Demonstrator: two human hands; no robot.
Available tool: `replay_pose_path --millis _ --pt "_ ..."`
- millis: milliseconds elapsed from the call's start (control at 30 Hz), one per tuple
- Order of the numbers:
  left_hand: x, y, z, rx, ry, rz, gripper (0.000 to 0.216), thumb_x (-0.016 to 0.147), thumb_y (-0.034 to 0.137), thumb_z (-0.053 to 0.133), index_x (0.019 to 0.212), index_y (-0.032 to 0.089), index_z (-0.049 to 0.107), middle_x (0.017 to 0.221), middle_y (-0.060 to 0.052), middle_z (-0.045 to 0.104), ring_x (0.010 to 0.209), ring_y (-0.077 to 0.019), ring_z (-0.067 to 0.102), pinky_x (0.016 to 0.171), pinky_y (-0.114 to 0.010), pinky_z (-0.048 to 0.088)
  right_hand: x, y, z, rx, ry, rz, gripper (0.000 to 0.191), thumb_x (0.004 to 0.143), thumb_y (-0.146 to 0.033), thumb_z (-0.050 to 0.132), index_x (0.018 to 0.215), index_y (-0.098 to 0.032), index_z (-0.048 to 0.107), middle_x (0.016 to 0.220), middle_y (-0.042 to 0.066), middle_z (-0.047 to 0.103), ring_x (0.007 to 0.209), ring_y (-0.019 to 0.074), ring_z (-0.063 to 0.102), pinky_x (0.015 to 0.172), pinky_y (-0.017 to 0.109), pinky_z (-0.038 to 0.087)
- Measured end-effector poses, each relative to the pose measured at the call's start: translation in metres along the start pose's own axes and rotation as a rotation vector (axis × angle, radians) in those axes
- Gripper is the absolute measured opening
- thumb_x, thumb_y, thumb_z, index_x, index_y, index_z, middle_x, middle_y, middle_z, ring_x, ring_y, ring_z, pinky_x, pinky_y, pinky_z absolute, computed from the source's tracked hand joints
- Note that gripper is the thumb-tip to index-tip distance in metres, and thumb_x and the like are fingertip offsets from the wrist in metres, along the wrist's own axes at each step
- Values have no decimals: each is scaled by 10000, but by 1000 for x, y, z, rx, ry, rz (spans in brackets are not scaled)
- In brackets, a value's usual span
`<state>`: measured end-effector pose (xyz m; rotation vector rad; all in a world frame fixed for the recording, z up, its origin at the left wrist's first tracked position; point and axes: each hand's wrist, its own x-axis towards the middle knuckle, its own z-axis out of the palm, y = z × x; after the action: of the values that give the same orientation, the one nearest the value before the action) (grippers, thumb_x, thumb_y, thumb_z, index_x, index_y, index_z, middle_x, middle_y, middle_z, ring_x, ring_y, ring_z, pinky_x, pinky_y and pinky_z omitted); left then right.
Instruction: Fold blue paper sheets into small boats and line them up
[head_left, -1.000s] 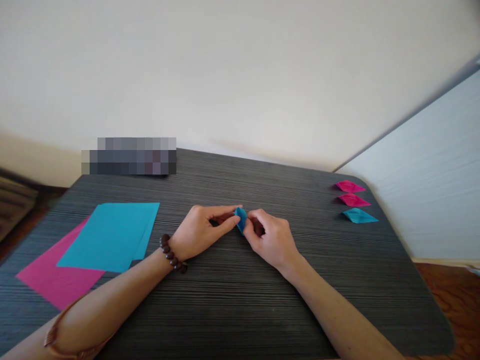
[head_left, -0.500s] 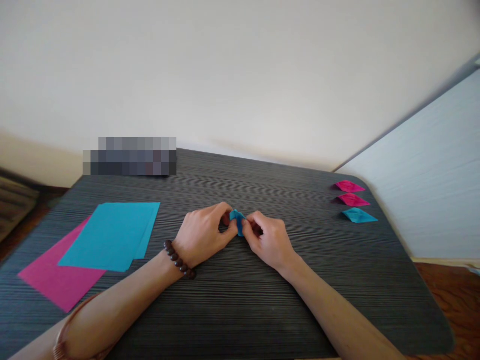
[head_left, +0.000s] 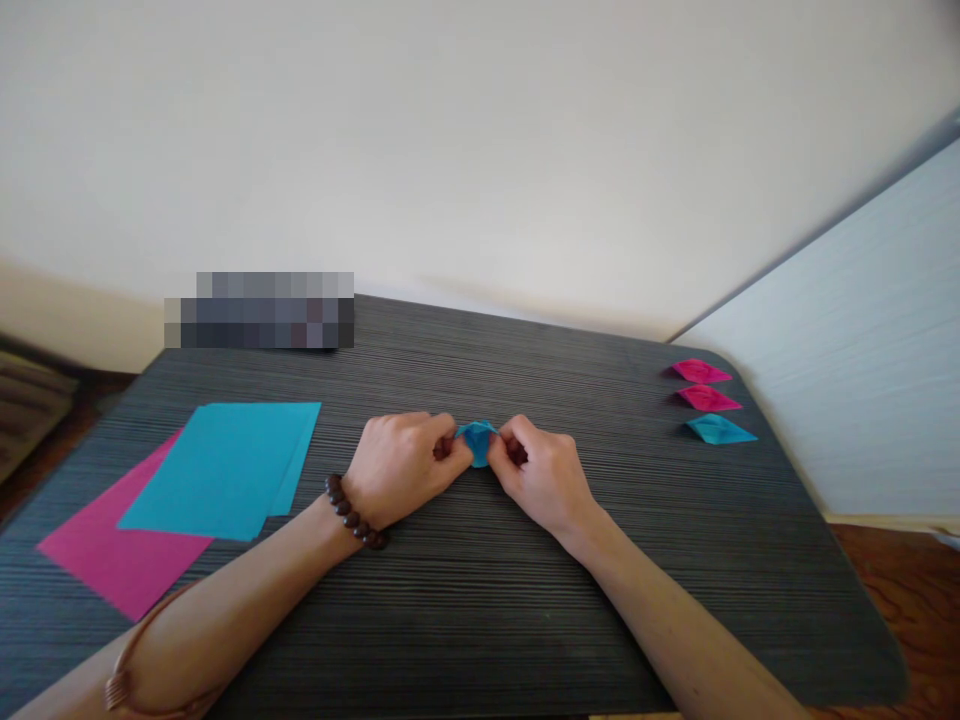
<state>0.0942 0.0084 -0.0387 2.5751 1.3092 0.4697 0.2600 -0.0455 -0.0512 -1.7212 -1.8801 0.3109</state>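
A small blue folded paper boat is between my hands, over the middle of the table. My left hand pinches its left end between thumb and fingers. My right hand pinches the right end the same way. The paper's middle shows as a hollow facing me, while both ends are covered by my fingertips. A dark bead bracelet circles my left wrist.
Blue paper sheets lie over a pink sheet on the left. At the far right stand two pink paper boats and a blue paper boat in a column. A pixelated object sits at the back left of the dark table.
The blue paper between my hands has opened out from a narrow, tilted shape into a wider hollow. My fingertips have moved slightly apart to its two ends.
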Motion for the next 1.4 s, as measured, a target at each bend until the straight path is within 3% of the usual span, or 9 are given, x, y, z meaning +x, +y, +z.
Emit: replay_pose_path --millis 167,367,567,833,1067,1400 --pt "-1 1 -2 102 19 -8 277 794 313 444 555 184 502 540 -10 567 501 -139 511 517 -269 284 1 -1 -1 9 24 21 157 822 -256 505 687 -177 514 570 -22 596 473 75 537 503 177 362" --pt "-1 2 -5 119 -117 22 306 835 381 412 616 195 518 592 -9 610 531 -158 547 509 -274 264 1 1 -2 1 -42 -102 162 845 -230 472 705 -168 526 577 -20 570 482 71 517 512 179 351" --pt "-1 4 -7 134 -131 -36 259 832 378 418 692 195 535 625 -7 631 552 -163 565 492 -265 234 0 1 -2 -28 -71 -182 181 858 -220 448 700 -167 520 582 -20 560 479 72 492 506 188 332" --pt "1 4 -8 130 -147 -48 307 840 338 404 611 188 542 562 -21 618 539 -176 577 505 -271 271 0 -4 -3 -150 -9 -42 188 840 -273 471 703 -174 555 570 -19 617 494 97 570 506 212 303" --pt "0 -1 -4 97 -173 79 330 838 343 416 585 181 552 571 -29 623 535 -158 559 529 -267 305 3 -6 -5 -232 -105 -69 231 822 -314 504 630 -186 515 547 -27 608 492 106 559 496 235 235" --pt "-1 -4 -4 116 -117 78 372 855 414 409 601 191 563 564 -14 629 535 -157 569 513 -268 272 4 -4 -5 -157 -138 -16 241 812 -259 507 584 -181 521 514 -34 569 468 86 512 503 221 254"
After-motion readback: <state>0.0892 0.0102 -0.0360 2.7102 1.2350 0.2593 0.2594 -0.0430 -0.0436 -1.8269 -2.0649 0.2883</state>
